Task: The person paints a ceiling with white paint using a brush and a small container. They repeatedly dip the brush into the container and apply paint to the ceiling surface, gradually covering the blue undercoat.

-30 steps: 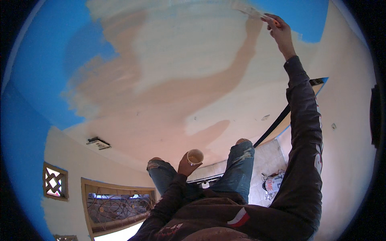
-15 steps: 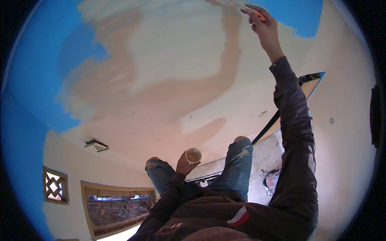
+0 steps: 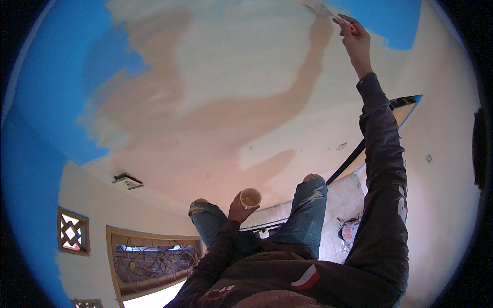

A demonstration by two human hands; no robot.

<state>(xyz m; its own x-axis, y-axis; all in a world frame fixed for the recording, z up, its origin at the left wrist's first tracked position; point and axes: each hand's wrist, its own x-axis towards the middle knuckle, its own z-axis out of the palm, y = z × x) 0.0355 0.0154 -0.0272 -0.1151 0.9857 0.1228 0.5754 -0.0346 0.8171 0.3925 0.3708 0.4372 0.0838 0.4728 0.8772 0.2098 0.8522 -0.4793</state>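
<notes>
My right hand (image 3: 355, 41) is raised at the upper right, its fingers closed round a paintbrush (image 3: 336, 18) with an orange part on its handle. The brush's bristles, pointing up and left, lie against or close to the wall (image 3: 221, 66), which carries cream paint over bright blue. Low in front of my body, my left hand (image 3: 237, 211) grips a white cup (image 3: 251, 197) of light cream paint. The cup is tipped enough that its inside shows between my knees.
Unpainted blue (image 3: 46, 92) stretches along the left and shows again at the upper right. A doorway (image 3: 403, 110) stands right of my arm, and a bag (image 3: 349, 231) rests on the tiled floor. A wall box (image 3: 127, 180), a lattice vent (image 3: 73, 231) and a window (image 3: 154, 262) are at left.
My right hand and the paintbrush have moved to the right and slightly down. The whole view has shifted a little too. The cup stays in my left hand.
</notes>
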